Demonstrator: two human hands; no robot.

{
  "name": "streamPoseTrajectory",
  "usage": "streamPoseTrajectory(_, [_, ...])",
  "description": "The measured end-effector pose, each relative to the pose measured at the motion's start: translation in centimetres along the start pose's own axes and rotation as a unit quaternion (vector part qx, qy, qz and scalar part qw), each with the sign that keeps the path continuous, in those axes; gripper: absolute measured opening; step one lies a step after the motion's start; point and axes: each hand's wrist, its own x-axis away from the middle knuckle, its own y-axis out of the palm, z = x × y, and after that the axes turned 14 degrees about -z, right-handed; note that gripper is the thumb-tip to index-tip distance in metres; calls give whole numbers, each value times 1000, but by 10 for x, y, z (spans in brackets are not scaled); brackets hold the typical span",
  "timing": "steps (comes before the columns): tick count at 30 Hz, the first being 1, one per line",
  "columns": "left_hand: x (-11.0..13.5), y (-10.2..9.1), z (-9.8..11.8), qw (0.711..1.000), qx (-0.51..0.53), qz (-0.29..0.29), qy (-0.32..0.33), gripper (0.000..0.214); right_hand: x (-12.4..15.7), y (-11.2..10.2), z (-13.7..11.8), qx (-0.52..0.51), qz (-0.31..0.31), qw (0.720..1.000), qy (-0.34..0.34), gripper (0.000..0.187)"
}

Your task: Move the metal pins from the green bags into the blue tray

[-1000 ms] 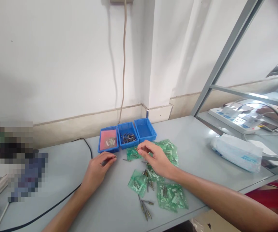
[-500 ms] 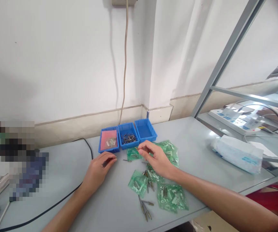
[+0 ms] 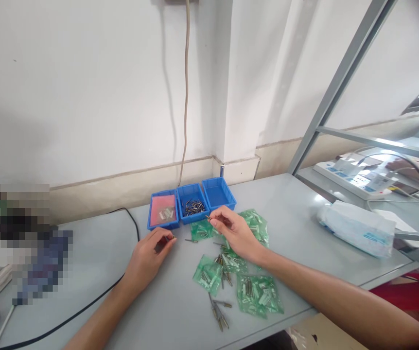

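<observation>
My left hand (image 3: 147, 257) rests on the grey table (image 3: 93, 272), fingers curled, pinching a small dark metal part at its tips. My right hand (image 3: 235, 232) hovers just in front of the blue bins, thumb and forefinger pinched on a thin metal pin. Three small blue bins stand in a row by the wall: the left bin (image 3: 163, 212) with a pink pad and silver pieces, the middle bin (image 3: 194, 202) with dark pins, the right bin (image 3: 218, 193) with nothing visible inside. Green plastic bags (image 3: 256, 294) of pins lie under and around my right forearm. Loose pins (image 3: 219, 313) lie near the front edge.
A black cable (image 3: 85, 306) crosses the table on the left. A white wrapped pack (image 3: 357, 228) lies at the right. Behind a grey metal frame (image 3: 335, 87), a power strip (image 3: 355, 180) with cables sits on a shelf. A beige cord (image 3: 185, 92) hangs down the wall.
My right hand has shifted slightly up and toward the middle bin with the pin. The left hand has stayed almost still.
</observation>
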Motion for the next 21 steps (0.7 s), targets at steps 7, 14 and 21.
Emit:
streamPoseTrajectory(7, [0,0,-3,1000,-5,12,-1,19,-6,-3,-3,-206,-48,975,61,38])
streamPoseTrajectory(14, [0,2,-6,999,-9,34,19,18,-6,-3,-1,-185,-32,979,73,39])
streamPoseTrajectory(21, [-1,2,-5,999,-11,35,21,20,-2,-2,-1,72,10,997,-12,12])
